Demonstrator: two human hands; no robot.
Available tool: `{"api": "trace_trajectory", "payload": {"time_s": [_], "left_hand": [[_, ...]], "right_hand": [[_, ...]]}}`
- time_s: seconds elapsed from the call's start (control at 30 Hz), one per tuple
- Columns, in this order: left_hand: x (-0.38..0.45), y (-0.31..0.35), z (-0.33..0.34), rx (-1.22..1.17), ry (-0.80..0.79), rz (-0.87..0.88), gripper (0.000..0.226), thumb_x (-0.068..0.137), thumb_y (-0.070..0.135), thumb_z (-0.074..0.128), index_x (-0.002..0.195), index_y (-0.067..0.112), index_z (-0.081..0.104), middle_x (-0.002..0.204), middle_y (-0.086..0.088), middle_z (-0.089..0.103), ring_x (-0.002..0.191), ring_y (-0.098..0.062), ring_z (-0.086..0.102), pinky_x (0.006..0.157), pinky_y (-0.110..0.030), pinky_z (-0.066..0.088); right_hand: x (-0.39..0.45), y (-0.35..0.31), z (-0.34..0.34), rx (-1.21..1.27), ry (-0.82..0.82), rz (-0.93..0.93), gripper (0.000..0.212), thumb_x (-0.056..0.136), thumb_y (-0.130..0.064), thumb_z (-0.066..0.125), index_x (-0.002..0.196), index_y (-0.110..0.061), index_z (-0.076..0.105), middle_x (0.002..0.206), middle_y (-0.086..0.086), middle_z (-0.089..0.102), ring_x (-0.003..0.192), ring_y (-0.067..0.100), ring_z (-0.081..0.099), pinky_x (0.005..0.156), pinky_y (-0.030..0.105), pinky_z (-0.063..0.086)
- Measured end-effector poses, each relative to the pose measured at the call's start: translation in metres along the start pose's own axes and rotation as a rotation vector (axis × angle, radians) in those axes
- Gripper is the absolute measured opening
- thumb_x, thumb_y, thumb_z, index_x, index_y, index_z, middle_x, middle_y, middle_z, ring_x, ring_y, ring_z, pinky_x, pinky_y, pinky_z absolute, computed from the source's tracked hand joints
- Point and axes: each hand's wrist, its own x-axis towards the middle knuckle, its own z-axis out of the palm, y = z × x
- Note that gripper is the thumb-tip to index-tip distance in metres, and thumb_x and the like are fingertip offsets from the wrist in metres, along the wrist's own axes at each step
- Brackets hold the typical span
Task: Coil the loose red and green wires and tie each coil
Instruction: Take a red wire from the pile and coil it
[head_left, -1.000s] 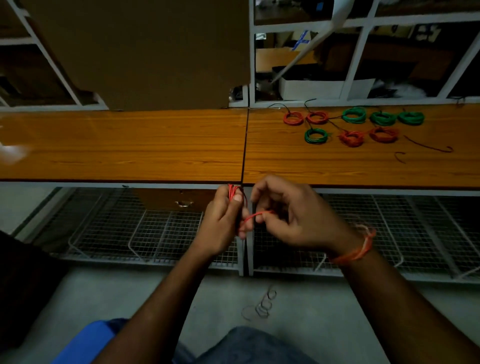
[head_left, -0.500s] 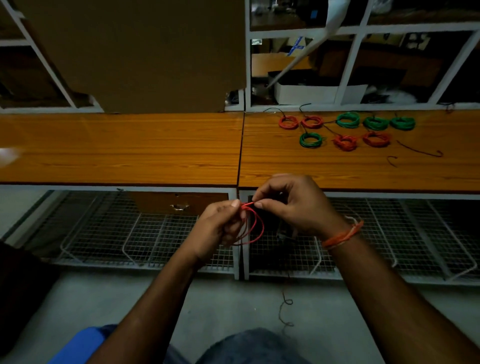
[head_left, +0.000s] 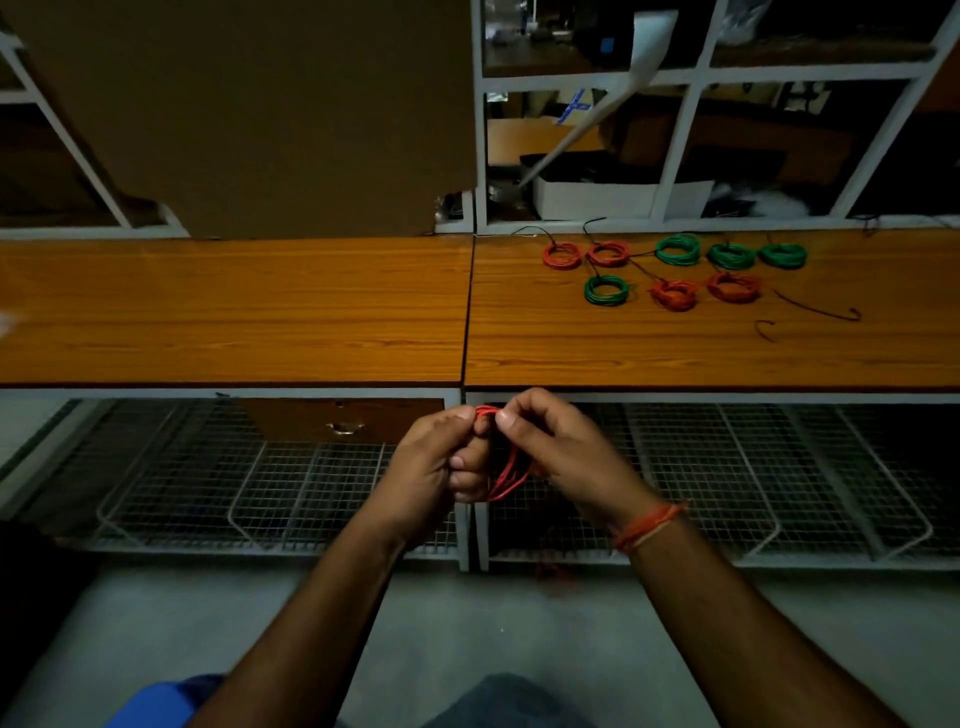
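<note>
Below the front edge of the wooden table (head_left: 311, 322), both my hands hold a small red wire coil (head_left: 506, 467). My left hand (head_left: 434, 467) grips the coil's left side with curled fingers. My right hand (head_left: 556, 447) pinches its top between thumb and forefinger, touching the left thumb. Part of the coil is hidden behind my fingers. On the table at the back right lie several finished coils, red ones (head_left: 562, 255) and green ones (head_left: 678, 249), well away from my hands.
Two short dark wire pieces (head_left: 815, 310) lie on the table to the right of the coils. Wire-mesh baskets (head_left: 208, 483) hang under the table. A brown board (head_left: 249, 114) and white shelving (head_left: 675, 78) stand behind it. A dim reddish wire lies on the floor (head_left: 558, 574).
The red loops have gathered into a tighter, narrower coil hanging between my hands. My right hand's pinch has shifted to the coil's top, close against my left thumb.
</note>
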Motion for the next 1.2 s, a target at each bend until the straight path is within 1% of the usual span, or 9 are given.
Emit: {"api": "trace_trajectory", "payload": {"time_s": [0.07,0.23,0.4,0.47,0.63,0.77,1.0,1.07,1.2], "left_hand": [[0.000,0.000,0.003,-0.075,0.005,-0.024,0.026,0.107,0.025,0.036,0.090,0.013,0.052,0.060,0.004,0.031,0.046,-0.007,0.025,0.047,-0.025,0.020],[0.002,-0.001,0.002,-0.220,0.014,-0.090,0.023,0.105,0.022,0.039,0.089,0.011,0.052,0.057,0.005,0.037,0.042,-0.006,0.032,0.044,-0.020,0.033],[0.001,0.000,-0.009,-0.342,-0.084,-0.206,0.040,0.108,0.032,0.033,0.092,0.006,0.060,0.052,0.008,0.027,0.042,-0.008,0.017,0.046,-0.025,0.020],[0.001,0.000,-0.013,-0.375,-0.135,-0.251,0.050,0.110,0.038,0.028,0.094,0.005,0.062,0.052,0.008,0.024,0.043,-0.009,0.016,0.049,-0.027,0.018],[0.003,0.000,-0.013,-0.469,-0.162,-0.250,0.033,0.105,0.031,0.039,0.084,0.013,0.058,0.051,0.010,0.027,0.042,-0.008,0.017,0.044,-0.022,0.025],[0.003,-0.003,-0.010,-0.507,-0.167,-0.234,0.029,0.104,0.030,0.041,0.082,0.018,0.055,0.053,0.011,0.023,0.042,-0.007,0.015,0.044,-0.023,0.020],[0.000,-0.008,-0.009,-0.548,-0.155,-0.209,0.028,0.102,0.030,0.044,0.080,0.018,0.057,0.053,0.011,0.022,0.041,-0.006,0.014,0.040,-0.020,0.018],[-0.003,-0.005,-0.011,-0.600,-0.110,-0.184,0.031,0.102,0.028,0.043,0.077,0.018,0.058,0.054,0.011,0.020,0.041,-0.006,0.014,0.040,-0.019,0.017],[-0.008,0.009,-0.037,-0.712,0.145,-0.059,0.034,0.101,0.017,0.039,0.070,0.019,0.052,0.050,0.009,0.021,0.044,-0.006,0.010,0.041,-0.019,0.014]], "right_hand": [[0.001,0.002,0.003,0.062,0.056,-0.008,0.020,0.102,-0.027,0.060,0.102,-0.008,0.063,0.082,0.006,0.066,0.075,0.010,0.059,0.069,0.028,0.047],[0.002,0.008,0.007,0.150,0.165,-0.077,0.009,0.100,-0.010,0.061,0.101,-0.005,0.068,0.074,-0.007,0.067,0.072,0.001,0.062,0.066,0.016,0.050],[0.005,0.010,0.000,0.165,0.130,-0.132,0.008,0.097,-0.004,0.063,0.093,0.002,0.067,0.072,-0.002,0.064,0.067,0.004,0.060,0.063,0.017,0.049],[0.007,0.008,-0.001,0.205,0.100,-0.143,0.006,0.096,-0.003,0.064,0.093,0.002,0.067,0.075,0.003,0.063,0.068,0.005,0.060,0.063,0.018,0.049],[0.012,0.011,0.003,0.261,0.090,-0.134,0.005,0.095,-0.004,0.064,0.093,-0.001,0.068,0.069,-0.001,0.062,0.064,0.006,0.058,0.059,0.019,0.048],[0.012,0.015,0.005,0.295,0.098,-0.137,0.007,0.095,-0.005,0.064,0.090,-0.007,0.068,0.066,0.000,0.061,0.062,0.007,0.057,0.058,0.020,0.047],[0.007,0.021,0.005,0.318,0.049,-0.094,0.012,0.097,-0.011,0.062,0.096,-0.002,0.069,0.067,0.003,0.065,0.061,0.009,0.060,0.058,0.019,0.048],[0.005,0.028,0.000,0.263,0.002,-0.058,0.021,0.098,-0.017,0.060,0.099,0.002,0.069,0.070,0.001,0.067,0.062,0.008,0.059,0.059,0.019,0.047],[-0.008,0.063,-0.022,0.020,0.034,-0.014,0.008,0.096,-0.009,0.067,0.101,-0.013,0.072,0.079,0.003,0.072,0.075,0.014,0.069,0.071,0.026,0.055]]}}
